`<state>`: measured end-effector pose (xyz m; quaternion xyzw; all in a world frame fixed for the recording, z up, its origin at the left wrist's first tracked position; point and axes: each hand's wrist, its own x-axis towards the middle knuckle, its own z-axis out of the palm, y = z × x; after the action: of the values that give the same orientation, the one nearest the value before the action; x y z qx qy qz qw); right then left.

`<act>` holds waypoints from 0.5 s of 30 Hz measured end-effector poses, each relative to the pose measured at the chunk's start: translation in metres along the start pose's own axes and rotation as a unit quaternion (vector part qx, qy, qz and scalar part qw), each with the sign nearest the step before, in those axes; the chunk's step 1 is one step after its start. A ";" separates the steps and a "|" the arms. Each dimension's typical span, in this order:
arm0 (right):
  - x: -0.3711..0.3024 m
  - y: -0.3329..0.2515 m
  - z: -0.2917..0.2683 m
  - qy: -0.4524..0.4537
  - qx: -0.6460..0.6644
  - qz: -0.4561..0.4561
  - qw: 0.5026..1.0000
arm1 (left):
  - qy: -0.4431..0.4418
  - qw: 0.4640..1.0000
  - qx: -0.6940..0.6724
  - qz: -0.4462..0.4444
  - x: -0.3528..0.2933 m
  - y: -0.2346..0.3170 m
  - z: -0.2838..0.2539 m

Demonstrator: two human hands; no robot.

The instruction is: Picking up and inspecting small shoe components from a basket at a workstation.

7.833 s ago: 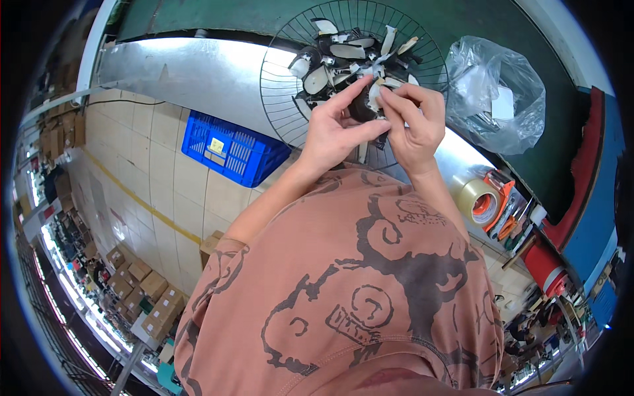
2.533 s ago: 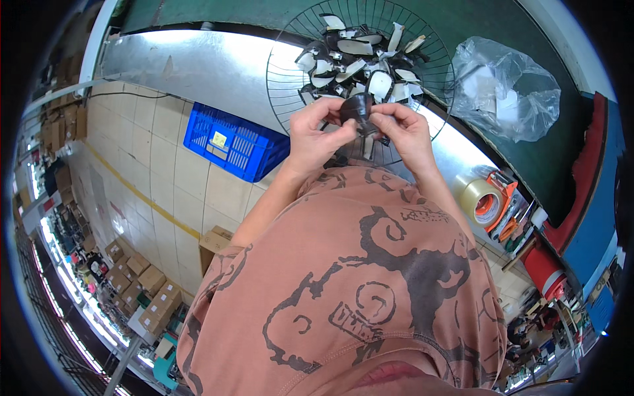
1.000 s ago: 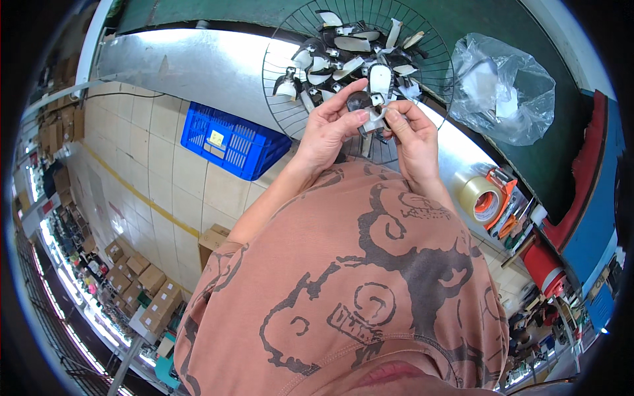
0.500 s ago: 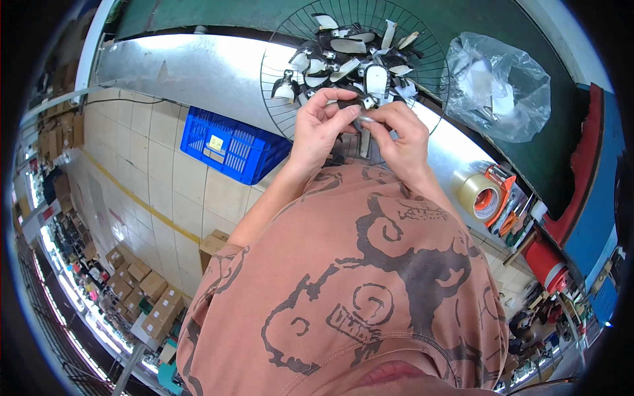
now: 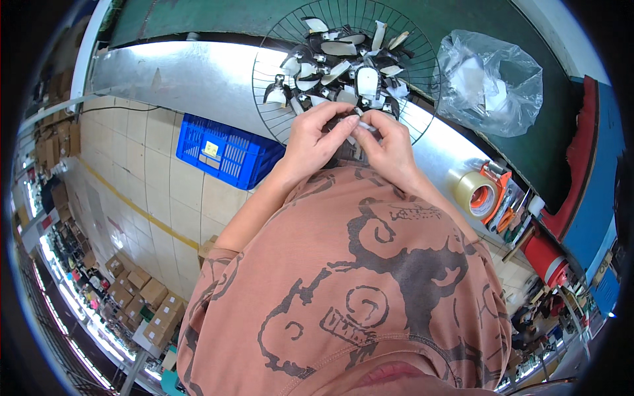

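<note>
Both my hands meet just in front of my shirt, over the near side of a round black wire basket (image 5: 253,78). Thumbs and fingers of my left hand (image 5: 316,137) and my right hand (image 5: 388,145) pinch a small black-and-white piece (image 5: 358,112) between them. My fingers cover most of it, and a pale bit shows between the fingertips. Heaped in the basket are several black-and-white bird-shaped pieces (image 5: 367,82) that look like penguins, some with white strips on them. The heap lies just beyond my fingertips.
A clear plastic bag (image 5: 485,89) with white pieces inside lies right of the basket on the green surface (image 5: 218,18). Clear tape (image 5: 475,193) and an orange tape dispenser (image 5: 500,185) sit on the metal ledge (image 5: 191,66). A blue crate (image 5: 224,153) stands below left.
My hands have drawn slightly down and closer together, with the fingertips more tightly around the held piece. The whole view has shifted a little.
</note>
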<state>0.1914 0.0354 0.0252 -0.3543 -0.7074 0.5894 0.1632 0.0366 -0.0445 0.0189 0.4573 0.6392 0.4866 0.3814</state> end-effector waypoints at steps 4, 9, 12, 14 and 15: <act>-0.002 -0.006 0.000 -0.001 0.024 -0.024 0.999 | -0.057 0.998 -0.008 -0.038 0.004 0.016 -0.010; 0.001 0.001 0.006 0.166 0.169 0.026 0.971 | -0.122 0.969 -0.142 -0.160 0.000 0.031 -0.025; 0.028 0.007 -0.112 0.290 0.191 -0.023 0.938 | -0.081 0.972 -0.184 -0.119 -0.035 0.025 -0.031; 0.029 -0.013 -0.121 0.205 0.096 -0.046 0.973 | -0.025 0.959 -0.208 -0.190 -0.021 0.013 -0.050; 0.037 -0.013 -0.114 0.164 0.015 -0.021 0.986 | 0.000 0.948 -0.219 -0.230 -0.016 0.008 -0.058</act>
<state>0.2355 0.1422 0.0588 -0.4287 -0.6695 0.5302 0.2946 -0.0112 -0.0747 0.0414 0.2033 0.6044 0.5136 0.5741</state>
